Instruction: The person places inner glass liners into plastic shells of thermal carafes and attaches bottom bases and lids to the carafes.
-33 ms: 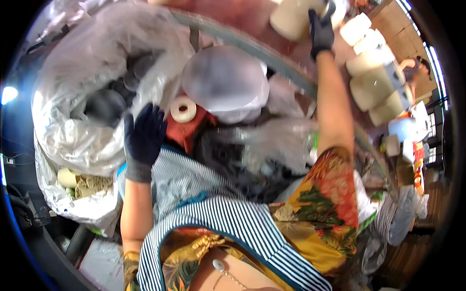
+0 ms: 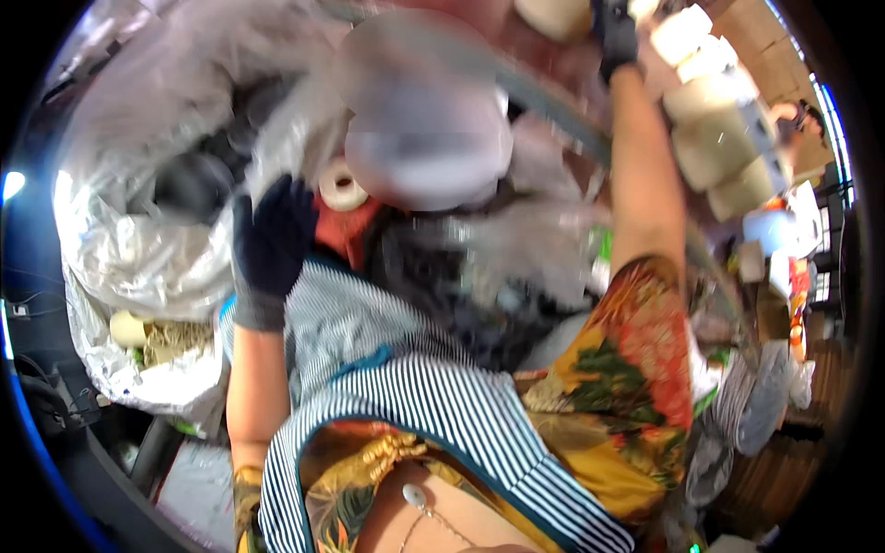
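Observation:
My left hand (image 2: 275, 241), in a dark glove with a grey cuff, hangs open before my striped apron, its fingers stretched. It holds nothing. Close by lies a cream ring-shaped roll (image 2: 343, 187) with a dark centre hole, on something red (image 2: 348, 230). My right arm reaches far forward; the dark-gloved right hand (image 2: 616, 37) is beside a cream yarn cone (image 2: 557, 17) on a reddish surface (image 2: 544, 60). Its fingers look extended, though the picture's top edge cuts them off. Whether they touch the cone I cannot tell.
A large clear plastic bag (image 2: 138, 249) holds dark round pieces at left. A blurred pale rounded shape (image 2: 429, 152) stands in the middle. A grey metal rail (image 2: 553, 111) edges the reddish surface. Several cream cones (image 2: 719, 147) stand at right; another person (image 2: 795, 124) is beyond them.
My right hand has moved up and slightly right, toward the picture's top edge. The left hand has shifted slightly upward and stays open. The view has moved a little.

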Demonstrator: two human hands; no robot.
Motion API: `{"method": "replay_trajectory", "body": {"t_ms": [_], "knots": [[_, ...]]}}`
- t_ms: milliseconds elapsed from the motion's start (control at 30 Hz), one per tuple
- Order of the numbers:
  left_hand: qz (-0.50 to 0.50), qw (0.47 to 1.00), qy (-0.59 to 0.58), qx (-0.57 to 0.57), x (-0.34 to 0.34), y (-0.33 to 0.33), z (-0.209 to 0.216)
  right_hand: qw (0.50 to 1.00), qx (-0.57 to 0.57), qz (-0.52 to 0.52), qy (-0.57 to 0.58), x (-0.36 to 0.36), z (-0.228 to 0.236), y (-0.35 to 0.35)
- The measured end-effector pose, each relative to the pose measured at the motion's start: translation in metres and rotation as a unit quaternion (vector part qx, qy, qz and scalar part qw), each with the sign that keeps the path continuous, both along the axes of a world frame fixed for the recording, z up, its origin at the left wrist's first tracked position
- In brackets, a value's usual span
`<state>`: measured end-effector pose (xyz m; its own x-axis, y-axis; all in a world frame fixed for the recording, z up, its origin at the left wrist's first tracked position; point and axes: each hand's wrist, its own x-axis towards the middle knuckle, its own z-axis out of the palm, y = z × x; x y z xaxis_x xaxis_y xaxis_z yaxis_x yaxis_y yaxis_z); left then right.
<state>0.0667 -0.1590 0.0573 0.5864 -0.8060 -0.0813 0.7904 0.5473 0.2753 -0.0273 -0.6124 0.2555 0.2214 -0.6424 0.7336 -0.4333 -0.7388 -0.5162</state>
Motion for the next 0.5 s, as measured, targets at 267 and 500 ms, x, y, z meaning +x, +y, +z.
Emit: {"method": "replay_trajectory", "body": {"t_ms": [267,500], "knots": [[0.127,0.938,0.061,0.316,-0.041,0.050,0.006,0.638,0.419,0.561,0.321,-0.157,-0.199,0.090],[0.169,0.921,0.061,0.347,-0.057,0.076,0.011,0.656,0.419,0.143,0.611,-0.311,-0.543,0.144]]}}
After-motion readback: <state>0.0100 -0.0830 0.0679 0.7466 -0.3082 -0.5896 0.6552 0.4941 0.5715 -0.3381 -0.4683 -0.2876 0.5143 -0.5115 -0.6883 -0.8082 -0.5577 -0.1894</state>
